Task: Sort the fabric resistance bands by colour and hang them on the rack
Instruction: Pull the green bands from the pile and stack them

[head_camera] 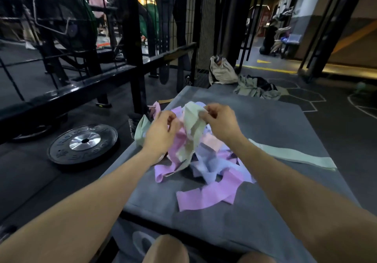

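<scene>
Both hands pinched, right hand (219,123) and left hand (161,133), a pale green band (193,132) above the tangled pile (212,160); soft, light, likely snagging, best held at its top fold.

Under both hands the bands (206,183) are soft matt cloth in pink, lilac and pale green, creased and limp. They lie on a grey mat (275,128) with a dull, faintly napped surface. Left of the left hand (161,134), a matt black rubber weight plate (83,143) has a shiny brushed-metal hub.
</scene>
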### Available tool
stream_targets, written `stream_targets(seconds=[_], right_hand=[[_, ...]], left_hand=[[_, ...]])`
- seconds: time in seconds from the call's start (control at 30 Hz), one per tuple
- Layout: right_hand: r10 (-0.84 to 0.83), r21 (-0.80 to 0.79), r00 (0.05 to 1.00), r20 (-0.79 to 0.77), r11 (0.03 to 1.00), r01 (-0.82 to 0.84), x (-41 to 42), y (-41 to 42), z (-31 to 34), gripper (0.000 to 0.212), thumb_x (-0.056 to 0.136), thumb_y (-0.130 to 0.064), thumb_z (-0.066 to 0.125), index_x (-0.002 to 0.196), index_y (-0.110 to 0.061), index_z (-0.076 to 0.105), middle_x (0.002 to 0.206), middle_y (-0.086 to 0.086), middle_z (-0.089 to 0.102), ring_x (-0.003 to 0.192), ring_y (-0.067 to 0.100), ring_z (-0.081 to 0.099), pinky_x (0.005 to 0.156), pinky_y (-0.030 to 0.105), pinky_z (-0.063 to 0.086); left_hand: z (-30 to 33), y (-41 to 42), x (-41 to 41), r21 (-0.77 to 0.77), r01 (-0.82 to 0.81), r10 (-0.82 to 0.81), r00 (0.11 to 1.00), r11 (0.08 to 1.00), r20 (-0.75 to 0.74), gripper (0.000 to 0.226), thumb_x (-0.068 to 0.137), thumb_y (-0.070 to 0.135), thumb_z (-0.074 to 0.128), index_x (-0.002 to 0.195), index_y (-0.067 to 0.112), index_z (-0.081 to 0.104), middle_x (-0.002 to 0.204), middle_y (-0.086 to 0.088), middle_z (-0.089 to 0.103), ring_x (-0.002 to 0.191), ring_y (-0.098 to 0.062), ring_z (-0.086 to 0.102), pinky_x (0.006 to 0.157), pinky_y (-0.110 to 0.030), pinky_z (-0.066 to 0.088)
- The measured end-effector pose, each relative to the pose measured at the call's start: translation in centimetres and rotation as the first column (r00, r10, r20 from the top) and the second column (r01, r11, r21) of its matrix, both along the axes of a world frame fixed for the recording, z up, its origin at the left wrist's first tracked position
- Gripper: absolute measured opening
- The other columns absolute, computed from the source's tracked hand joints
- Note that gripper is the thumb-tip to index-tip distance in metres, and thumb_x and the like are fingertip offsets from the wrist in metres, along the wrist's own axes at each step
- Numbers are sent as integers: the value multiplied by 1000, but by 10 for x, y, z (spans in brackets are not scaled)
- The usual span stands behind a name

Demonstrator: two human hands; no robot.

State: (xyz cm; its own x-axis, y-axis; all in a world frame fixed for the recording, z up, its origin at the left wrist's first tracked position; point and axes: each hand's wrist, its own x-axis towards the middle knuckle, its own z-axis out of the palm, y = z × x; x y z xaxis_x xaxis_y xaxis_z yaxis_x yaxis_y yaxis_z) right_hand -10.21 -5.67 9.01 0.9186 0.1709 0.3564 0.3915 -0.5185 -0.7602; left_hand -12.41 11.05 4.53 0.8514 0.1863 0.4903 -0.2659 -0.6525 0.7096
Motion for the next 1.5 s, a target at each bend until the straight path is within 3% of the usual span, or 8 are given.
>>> stream_targets(seconds=[0.23, 0.4, 0.73, 0.9, 1.03, 1.2, 1.33, 1.5], right_hand=[[8, 0, 997, 80, 1000, -8, -16, -25, 42, 18, 88, -17, 62, 74, -6, 61, 59, 0, 50, 57, 11, 41, 50, 17, 31], [36, 81, 996, 85, 996, -43, -18, -56, 55, 23, 88, -17, 62, 68, -9, 59, 61, 3, 51, 62, 15, 44, 62, 36, 41], [68, 205, 996, 64, 976, -80, -33, -91, 64, 11, 89, -10, 62, 98, -14, 61, 69, -1, 59, 67, 9, 53, 67, 24, 46], [52, 151, 993, 103, 986, -67, -35, -96, 54, 10, 88, -13, 64, 90, -18, 72, 67, -7, 64, 61, 5, 56, 67, 30, 50], [31, -20, 983, 184, 999, -28, -38, -93, 51, 13, 88, -12, 62, 93, -11, 75, 81, 11, 64, 72, 17, 56, 68, 32, 47], [141, -227, 976, 165, 969, -102, -48, -92, 55, 19, 87, -13, 64, 104, -14, 71, 87, 5, 56, 75, 13, 53, 77, 28, 44], [145, 61, 988, 43, 987, -147, -49, -96, 57, 22, 83, -7, 68, 105, -5, 67, 84, 0, 60, 83, 12, 57, 82, 20, 46], [131, 165, 989, -72, 979, -117, -45, -92, 54, 40, 78, -17, 74, 109, -15, 48, 108, 7, 59, 98, 18, 58, 88, 26, 45]], left_hand=[[25, -42, -6, -117, 193, -192, 981, 974, 23, 23, 86, 19, 66, 102, 11, 52, 89, 15, 50, 87, -11, 53, 84, -27, 45], [56, -68, -9, -247, 280, -262, 960, 928, 100, 49, 80, 18, 73, 119, 9, 45, 107, 8, 53, 97, -8, 52, 82, -8, 39], [84, -100, -14, -356, 389, -375, 920, 850, 111, 20, 78, 13, 74, 88, 16, 57, 85, 2, 63, 78, -10, 57, 72, -15, 46], [89, -103, -16, -216, 204, -202, 979, 955, 34, 36, 76, 25, 76, 104, 10, 60, 87, 14, 48, 84, -7, 49, 71, -9, 40], [90, -107, -20, -440, 387, -475, 874, 810, -106, 14, 85, 21, 66, 92, 9, 64, 84, 0, 63, 82, -14, 58, 78, -23, 50], [95, -107, -24, -578, 370, -531, 837, 727, -132, 33, 92, 23, 55, 105, -7, 62, 84, -10, 65, 77, -17, 63, 77, -21, 55], [100, -103, -26, -495, 364, -489, 859, 789, -149, 18, 93, -2, 45, 98, -9, 61, 73, -7, 60, 62, -9, 62, 58, -14, 53], [112, -108, -29, -542, 409, -551, 825, 734, -123, 19, 94, -3, 39, 88, -4, 57, 76, -11, 55, 65, -13, 56, 58, -18, 55]])
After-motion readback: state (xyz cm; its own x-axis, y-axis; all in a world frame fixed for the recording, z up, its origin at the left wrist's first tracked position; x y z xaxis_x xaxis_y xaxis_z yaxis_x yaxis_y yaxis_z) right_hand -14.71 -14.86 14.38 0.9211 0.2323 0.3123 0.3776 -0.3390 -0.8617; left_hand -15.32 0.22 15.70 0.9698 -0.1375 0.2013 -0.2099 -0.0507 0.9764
